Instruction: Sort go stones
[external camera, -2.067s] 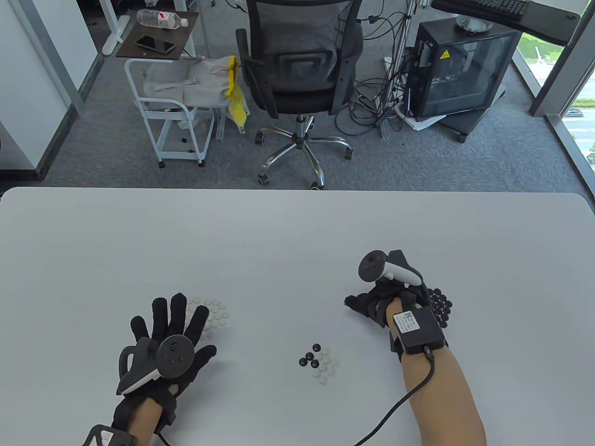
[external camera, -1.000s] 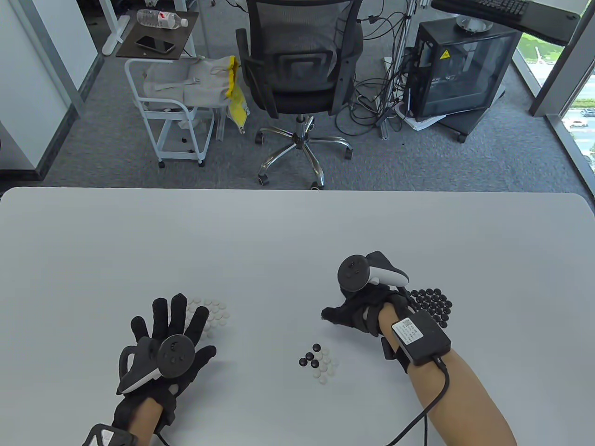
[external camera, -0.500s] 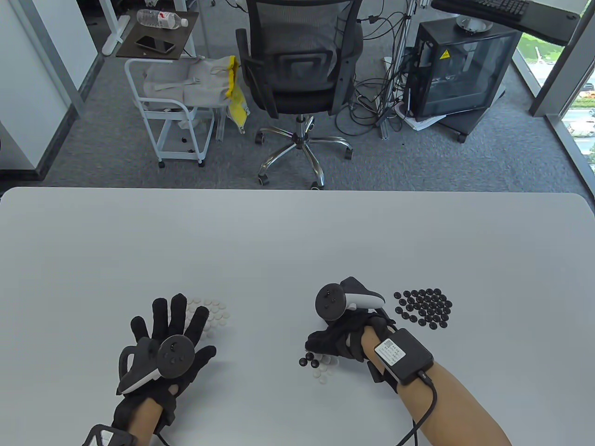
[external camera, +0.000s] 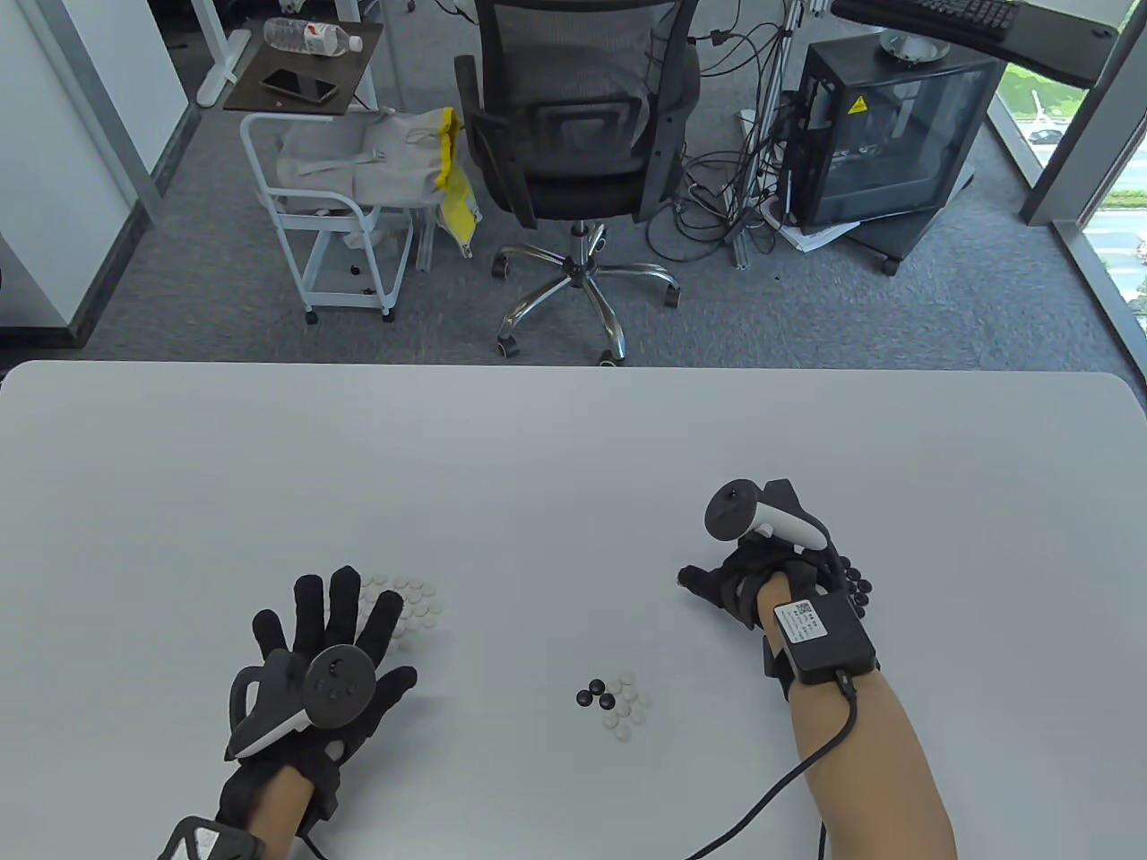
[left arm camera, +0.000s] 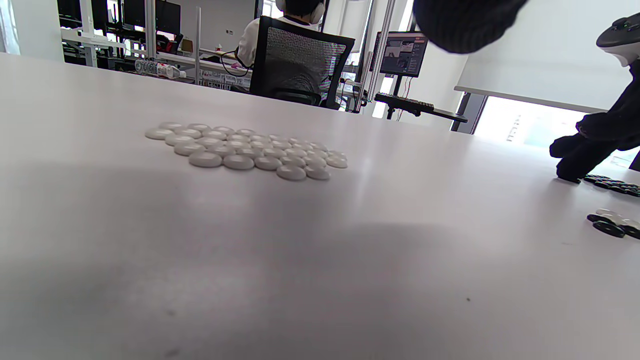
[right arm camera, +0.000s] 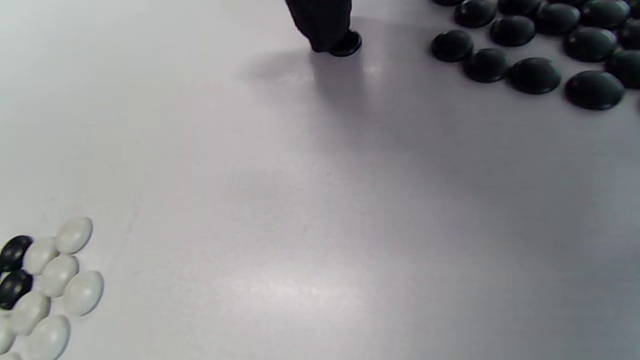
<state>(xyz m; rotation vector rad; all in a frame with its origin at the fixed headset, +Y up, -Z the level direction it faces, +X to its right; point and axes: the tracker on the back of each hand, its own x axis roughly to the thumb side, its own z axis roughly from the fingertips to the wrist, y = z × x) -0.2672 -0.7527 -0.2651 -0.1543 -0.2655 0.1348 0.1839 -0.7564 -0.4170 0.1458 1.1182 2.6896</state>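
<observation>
My left hand lies flat and open on the table, its fingers spread over the near edge of the white stone pile, which also shows in the left wrist view. My right hand is left of the black stone pile, which it partly hides. In the right wrist view its fingertips hold one black stone down on the table, a little left of the black pile. The mixed pile lies between the hands, with three black stones among several white ones.
The white table stretches far behind the piles. An office chair, a white cart and a computer case stand on the floor beyond the table's far edge.
My right hand went down to the mixed pile, took a black stone from its top, and moved back up and right to the black pile. My left hand has not moved.
</observation>
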